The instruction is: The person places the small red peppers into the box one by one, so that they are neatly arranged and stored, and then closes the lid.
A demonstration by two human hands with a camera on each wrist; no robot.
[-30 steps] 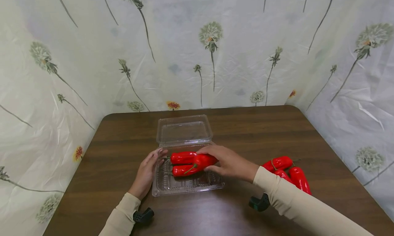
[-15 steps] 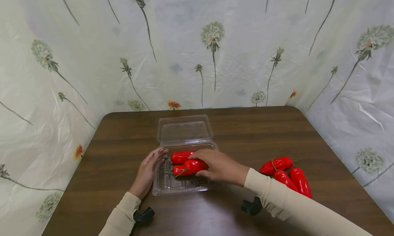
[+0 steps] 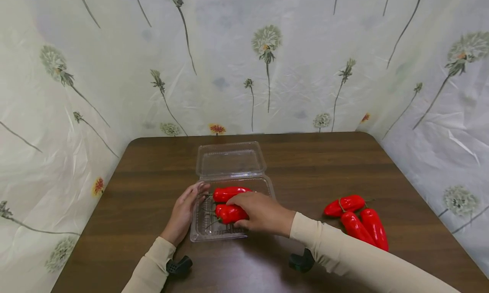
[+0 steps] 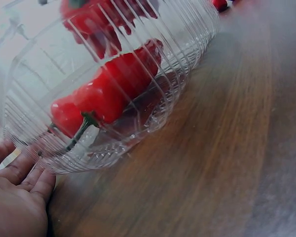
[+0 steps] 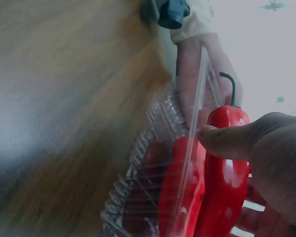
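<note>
My right hand (image 3: 263,212) grips a red pepper (image 3: 230,214) with a green stem, thumb on one side and fingers round the other. It is over the near part of a clear plastic clamshell container (image 3: 219,238), whose lid (image 3: 231,159) is folded back away from me. Another red pepper (image 3: 231,193) lies inside toward the hinge. Below the held one, the left wrist view shows red peppers (image 4: 113,89) through the ribbed wall. My left hand (image 3: 183,214) rests against the container's left side, its fingers (image 4: 37,182) extended along the wall.
Three more red peppers (image 3: 359,225) lie in a loose group on the brown wooden table (image 3: 305,170), right of the container near my right forearm. A floral-patterned sheet (image 3: 229,72) stands behind and beside the table.
My right hand has moved left and lower with the pepper, from the container's right part to over its near middle. The left hand stays at the left side.
</note>
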